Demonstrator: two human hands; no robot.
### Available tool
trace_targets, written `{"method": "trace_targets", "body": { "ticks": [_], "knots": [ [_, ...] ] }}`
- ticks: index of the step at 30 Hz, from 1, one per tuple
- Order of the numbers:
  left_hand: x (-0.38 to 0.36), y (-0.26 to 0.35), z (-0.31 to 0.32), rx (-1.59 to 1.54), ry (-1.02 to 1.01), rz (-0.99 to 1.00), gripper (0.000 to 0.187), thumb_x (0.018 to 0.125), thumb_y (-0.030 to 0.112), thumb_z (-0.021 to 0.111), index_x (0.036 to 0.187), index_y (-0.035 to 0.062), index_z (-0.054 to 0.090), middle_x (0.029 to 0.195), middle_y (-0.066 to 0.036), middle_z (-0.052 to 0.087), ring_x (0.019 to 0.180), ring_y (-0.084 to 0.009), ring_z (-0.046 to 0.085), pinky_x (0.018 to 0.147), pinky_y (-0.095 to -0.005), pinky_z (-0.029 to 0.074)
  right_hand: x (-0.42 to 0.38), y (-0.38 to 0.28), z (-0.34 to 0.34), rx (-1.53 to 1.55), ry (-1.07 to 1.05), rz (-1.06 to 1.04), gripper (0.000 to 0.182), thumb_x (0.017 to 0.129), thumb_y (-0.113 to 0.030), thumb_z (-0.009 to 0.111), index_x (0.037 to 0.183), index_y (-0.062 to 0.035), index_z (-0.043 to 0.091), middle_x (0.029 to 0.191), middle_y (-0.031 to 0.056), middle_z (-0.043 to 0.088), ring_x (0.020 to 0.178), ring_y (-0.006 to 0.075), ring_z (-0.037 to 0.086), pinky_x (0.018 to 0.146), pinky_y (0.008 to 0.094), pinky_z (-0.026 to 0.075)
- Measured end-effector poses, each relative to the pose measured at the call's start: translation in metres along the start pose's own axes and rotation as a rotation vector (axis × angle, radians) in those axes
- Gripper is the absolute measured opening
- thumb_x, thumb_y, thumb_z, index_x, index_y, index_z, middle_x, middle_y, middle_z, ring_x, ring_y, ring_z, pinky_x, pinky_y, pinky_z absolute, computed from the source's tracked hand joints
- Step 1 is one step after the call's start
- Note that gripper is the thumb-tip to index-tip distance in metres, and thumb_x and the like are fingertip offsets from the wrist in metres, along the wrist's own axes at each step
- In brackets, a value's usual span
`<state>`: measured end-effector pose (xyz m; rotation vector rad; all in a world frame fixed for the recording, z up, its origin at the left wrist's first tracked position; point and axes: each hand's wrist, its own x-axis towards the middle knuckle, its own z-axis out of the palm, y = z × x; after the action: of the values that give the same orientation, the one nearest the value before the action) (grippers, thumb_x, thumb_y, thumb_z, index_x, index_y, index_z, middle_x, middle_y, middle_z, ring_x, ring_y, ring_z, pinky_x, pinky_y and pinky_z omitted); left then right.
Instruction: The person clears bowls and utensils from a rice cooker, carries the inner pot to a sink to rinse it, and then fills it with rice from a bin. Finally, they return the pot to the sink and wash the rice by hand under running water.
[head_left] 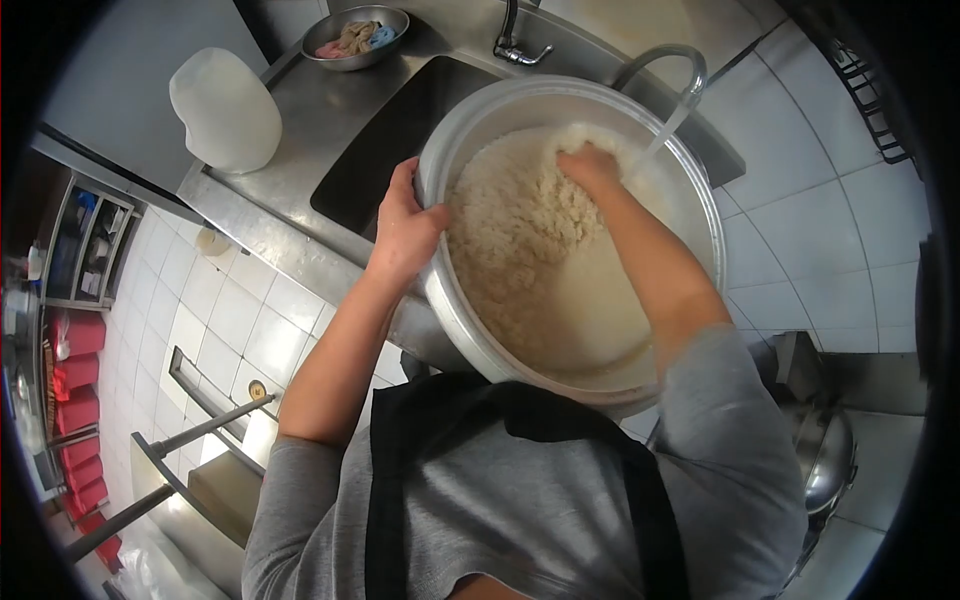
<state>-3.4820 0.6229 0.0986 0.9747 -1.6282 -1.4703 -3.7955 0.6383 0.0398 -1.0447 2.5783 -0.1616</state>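
A large round metal pot [712, 235] stands tilted at the sink, holding wet white rice [520, 195] and cloudy water [600, 300]. My left hand [408, 225] grips the pot's left rim, its thumb on the inner side and its fingers outside. Deep in the far part of the pot, my right hand [592, 168] is curled into the rice, which partly hides its fingers. From a curved tap [690, 75] at the back right, water [668, 128] runs into the pot beside that hand.
The dark sink basin [390, 140] lies left of the pot. On the steel counter [260, 215] stand a whitish plastic jug [225, 110] and a metal bowl [345, 62] of coloured cloths. A second faucet [522, 50] is behind. Red bins [80, 410] and a metal-framed stand [165, 460] are at left.
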Motion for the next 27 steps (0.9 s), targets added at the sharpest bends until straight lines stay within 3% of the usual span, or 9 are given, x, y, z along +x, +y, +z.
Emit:
{"method": "trace_targets", "body": {
  "ticks": [3,6,10,14,17,20,22,24,27],
  "knots": [
    [-0.001,0.004,0.001,0.022,0.004,-0.019,0.058,0.066,0.005,0.059,0.121,-0.0036,0.043,0.103,-0.016,0.058,0.093,-0.0202,0.057,0.085,-0.028,0.042,0.022,-0.029,0.04,-0.124,-0.145,-0.112,0.056,0.078,-0.039,0.055,0.122,-0.0052,0.053,0.137,0.0172,0.038,0.125,0.0367,0.037,0.099,0.041,0.037],
    [-0.001,0.007,0.001,0.049,0.004,-0.01,0.058,0.065,0.005,0.059,0.121,-0.0035,0.043,0.103,-0.016,0.058,0.094,-0.0206,0.057,0.086,-0.0281,0.042,-0.013,-0.025,0.068,-0.244,-0.112,-0.584,0.055,0.076,-0.035,0.058,0.122,-0.005,0.053,0.138,0.0213,0.035,0.127,0.0396,0.033,0.1,0.0447,0.035],
    [-0.002,0.01,0.0,-0.023,-0.041,-0.054,0.061,0.065,0.0,0.058,0.123,-0.0041,0.041,0.111,-0.016,0.054,0.104,-0.0233,0.052,0.094,-0.0297,0.036,-0.087,0.022,0.033,-0.568,-0.299,-0.721,0.074,0.064,-0.024,0.069,0.131,-0.0061,0.043,0.14,0.0277,0.023,0.127,0.0445,0.028,0.105,0.0472,0.026],
    [-0.002,0.008,0.0,-0.006,-0.036,-0.052,0.061,0.065,0.0,0.057,0.123,-0.0039,0.041,0.112,-0.016,0.054,0.104,-0.0236,0.052,0.094,-0.0298,0.036,-0.148,0.089,0.015,-0.433,-0.312,-0.827,0.062,0.057,-0.029,0.074,0.112,-0.0036,0.058,0.136,0.0266,0.032,0.122,0.0375,0.034,0.1,0.056,0.029],
    [-0.002,0.007,0.001,0.016,-0.029,-0.053,0.061,0.065,0.0,0.057,0.124,-0.0035,0.04,0.112,-0.016,0.053,0.104,-0.0237,0.052,0.094,-0.0302,0.037,-0.193,0.063,-0.005,-0.69,-0.629,-0.845,0.058,0.056,-0.028,0.075,0.107,-0.0044,0.061,0.133,0.0216,0.039,0.12,0.0347,0.036,0.097,0.0543,0.033],
    [-0.002,0.005,0.001,0.05,-0.012,-0.036,0.061,0.066,0.004,0.058,0.124,-0.0034,0.04,0.108,-0.018,0.056,0.099,-0.0241,0.056,0.089,-0.0307,0.041,-0.189,0.059,0.044,-0.756,-0.513,-1.203,0.049,0.058,-0.028,0.073,0.102,-0.0081,0.066,0.126,0.0169,0.048,0.112,0.0331,0.044,0.094,0.0466,0.04],
    [-0.002,0.004,0.001,0.066,-0.001,-0.028,0.061,0.067,0.006,0.058,0.124,-0.0036,0.04,0.106,-0.019,0.058,0.096,-0.0241,0.057,0.087,-0.0306,0.042,-0.178,0.021,0.076,-0.924,-0.696,-0.917,0.043,0.067,-0.03,0.067,0.106,-0.0112,0.065,0.125,0.0135,0.051,0.11,0.0314,0.049,0.094,0.0398,0.04],
    [-0.003,0.004,0.002,0.074,0.009,-0.026,0.061,0.067,0.006,0.058,0.124,-0.0038,0.04,0.106,-0.018,0.058,0.095,-0.0237,0.057,0.087,-0.0302,0.043,-0.155,-0.032,0.086,-1.113,-0.912,-0.957,0.037,0.077,-0.034,0.055,0.103,-0.0094,0.065,0.111,0.0121,0.062,0.101,0.028,0.057,0.09,0.0407,0.042],
    [-0.003,0.009,0.001,0.092,-0.001,-0.047,0.061,0.066,0.006,0.058,0.124,-0.004,0.04,0.106,-0.017,0.057,0.095,-0.0226,0.057,0.086,-0.0292,0.042,-0.113,-0.036,0.083,-0.72,-0.624,-0.653,0.044,0.083,-0.04,0.044,0.108,-0.0094,0.063,0.115,0.0074,0.061,0.104,0.0266,0.057,0.091,0.0397,0.042]
  ]
}}
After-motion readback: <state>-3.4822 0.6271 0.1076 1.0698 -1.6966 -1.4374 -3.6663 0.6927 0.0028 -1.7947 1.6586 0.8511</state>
